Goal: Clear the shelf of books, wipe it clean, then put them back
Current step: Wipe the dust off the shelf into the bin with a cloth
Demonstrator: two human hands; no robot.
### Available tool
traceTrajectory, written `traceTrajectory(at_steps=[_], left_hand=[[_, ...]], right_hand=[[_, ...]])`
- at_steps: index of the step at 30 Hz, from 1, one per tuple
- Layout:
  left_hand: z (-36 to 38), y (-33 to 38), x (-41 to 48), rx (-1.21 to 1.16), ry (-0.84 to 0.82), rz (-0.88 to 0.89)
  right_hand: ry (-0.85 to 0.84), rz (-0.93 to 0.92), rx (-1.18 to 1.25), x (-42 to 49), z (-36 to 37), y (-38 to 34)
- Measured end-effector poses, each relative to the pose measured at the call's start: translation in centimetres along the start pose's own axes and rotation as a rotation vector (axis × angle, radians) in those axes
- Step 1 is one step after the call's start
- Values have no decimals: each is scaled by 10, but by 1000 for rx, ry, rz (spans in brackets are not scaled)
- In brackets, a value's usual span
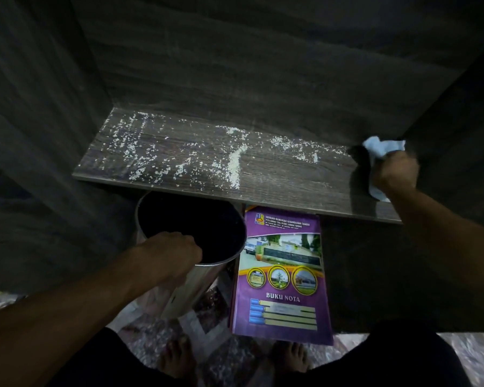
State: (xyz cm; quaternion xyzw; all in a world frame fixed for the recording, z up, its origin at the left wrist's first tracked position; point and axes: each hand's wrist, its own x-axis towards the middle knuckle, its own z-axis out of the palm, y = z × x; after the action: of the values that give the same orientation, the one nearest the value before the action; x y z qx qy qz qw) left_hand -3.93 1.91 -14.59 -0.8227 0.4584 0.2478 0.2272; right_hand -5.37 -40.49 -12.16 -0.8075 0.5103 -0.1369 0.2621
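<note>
Presently your right hand (397, 171) has fingers clenched round the cloth (383, 146); left hand (176, 247) fingers hook the bin (192, 280) rim; book (282, 275) reads "BUKU NOTA".

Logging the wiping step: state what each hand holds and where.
Right hand grips the blue cloth around its bunched middle; left hand holds the metal bin by its near rim.
</note>
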Motion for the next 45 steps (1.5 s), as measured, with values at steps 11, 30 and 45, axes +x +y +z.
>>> traceTrajectory(at_steps=[11,30,45], left_hand=[[1,-15,-7,-46,17,-38],[14,-30,-28,-91,113,-30],[20,-44,-22,-492,73,107]], right_hand=[[-135,-191,-97,-18,41,-37],[-228,-501,-263,-60,44,-85],[-264,-845,-84,-118,111,-113]])
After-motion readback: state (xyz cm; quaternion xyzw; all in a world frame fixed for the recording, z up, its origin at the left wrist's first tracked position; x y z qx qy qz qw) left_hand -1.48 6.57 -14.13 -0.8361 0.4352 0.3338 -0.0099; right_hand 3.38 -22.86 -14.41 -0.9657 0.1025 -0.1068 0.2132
